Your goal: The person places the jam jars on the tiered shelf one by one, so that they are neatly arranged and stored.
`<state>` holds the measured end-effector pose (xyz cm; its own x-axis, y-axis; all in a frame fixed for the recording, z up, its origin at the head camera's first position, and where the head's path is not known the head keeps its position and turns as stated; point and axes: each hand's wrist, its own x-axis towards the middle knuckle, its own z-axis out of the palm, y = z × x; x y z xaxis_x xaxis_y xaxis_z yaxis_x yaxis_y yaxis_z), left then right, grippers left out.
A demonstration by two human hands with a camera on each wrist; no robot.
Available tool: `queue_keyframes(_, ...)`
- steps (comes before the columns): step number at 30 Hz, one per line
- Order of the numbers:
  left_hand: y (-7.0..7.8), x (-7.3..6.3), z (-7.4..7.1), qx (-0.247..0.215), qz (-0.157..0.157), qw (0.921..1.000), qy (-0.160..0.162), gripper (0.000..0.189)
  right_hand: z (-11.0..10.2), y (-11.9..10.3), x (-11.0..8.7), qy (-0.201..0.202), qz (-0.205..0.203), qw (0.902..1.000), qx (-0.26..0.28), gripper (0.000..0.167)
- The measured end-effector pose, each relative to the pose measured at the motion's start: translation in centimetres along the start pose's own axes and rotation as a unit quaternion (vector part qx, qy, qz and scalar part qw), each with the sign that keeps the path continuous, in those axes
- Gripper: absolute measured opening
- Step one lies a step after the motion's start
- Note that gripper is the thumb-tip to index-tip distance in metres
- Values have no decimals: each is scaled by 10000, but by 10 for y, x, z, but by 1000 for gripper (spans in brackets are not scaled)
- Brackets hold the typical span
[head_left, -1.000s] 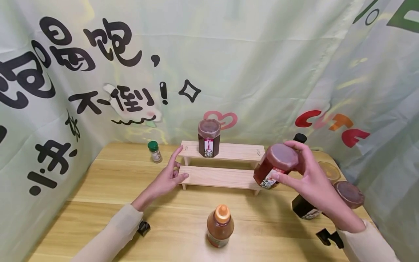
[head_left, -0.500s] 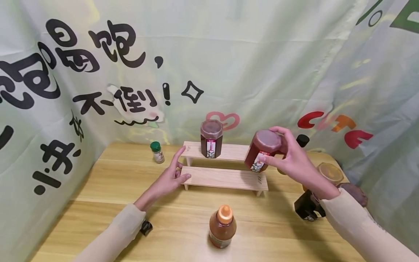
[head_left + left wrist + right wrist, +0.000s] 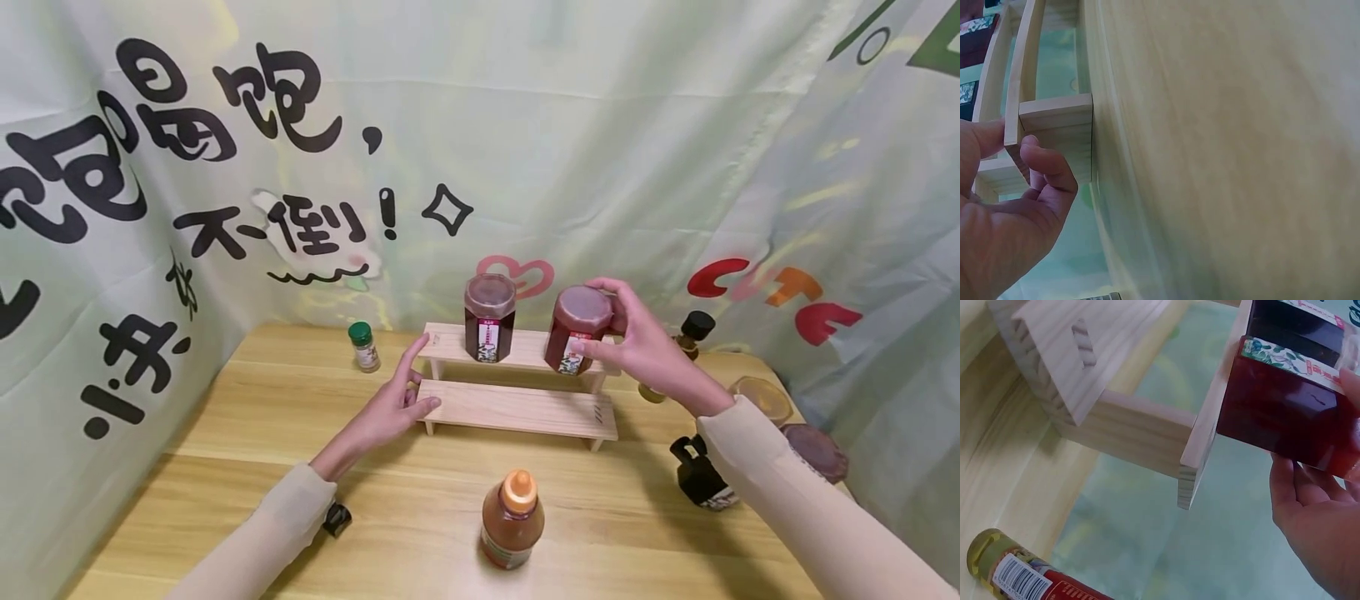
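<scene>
My right hand (image 3: 637,343) grips a dark red hexagonal jar (image 3: 577,329) round its sides, its base right at the top step's right end. A matching darker jar (image 3: 489,321) stands on the same step, left of it. Both sit at the two-step wooden shelf (image 3: 517,408). At the shelf's left end my left hand (image 3: 386,408) holds the lower board; in the left wrist view, the thumb lies on one face of the shelf end (image 3: 1015,128) and the curled fingers on the other. In the right wrist view the held jar (image 3: 1285,409) touches the upper board's edge.
An orange-capped sauce bottle (image 3: 512,525) stands in front of the shelf. A green-capped spice shaker (image 3: 364,348) is at the back left. On the right are a black-capped bottle (image 3: 697,325), a yellow-lidded jar (image 3: 763,398) and more dark jars (image 3: 816,452), partly behind the right arm.
My right hand has carried the red jar leftward and back, from beside the shelf onto the top step's right end, and set it straighter. The left hand keeps its place on the shelf.
</scene>
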<state>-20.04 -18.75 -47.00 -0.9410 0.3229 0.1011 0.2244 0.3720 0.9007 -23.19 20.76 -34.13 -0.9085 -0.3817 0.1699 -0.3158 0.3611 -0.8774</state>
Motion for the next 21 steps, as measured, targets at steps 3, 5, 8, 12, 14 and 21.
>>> queue_keyframes(3, 0, 1, 1, 46, 4, 10000, 10, 108, 1, 1, 4, -5, 0, 10000, 61, 89)
queue_keyframes(5, 0, 1, 1, 67, -16, 10000, 31, 108, 1, 1, 7, -15, 6, 10000, 73, 89)
queue_keyframes(8, 0, 0, 1, 59, -24, 10000, 40, 109, 2, 1, 11, -18, 45, 10000, 61, 90)
queue_keyframes(12, -1, 0, 1, 52, -5, 10000, 51, 109, 2, 3, 13, -37, 106, 9999, 43, 91)
queue_keyframes(14, -2, 0, 2, 42, 8, 10000, 51, 109, 1, 4, 14, -81, 121, 9998, 99, 91)
queue_keyframes(21, -1, -1, 2, 7, 21, 10000, 63, 108, 1, 6, 16, -201, 128, 9995, 212, 92)
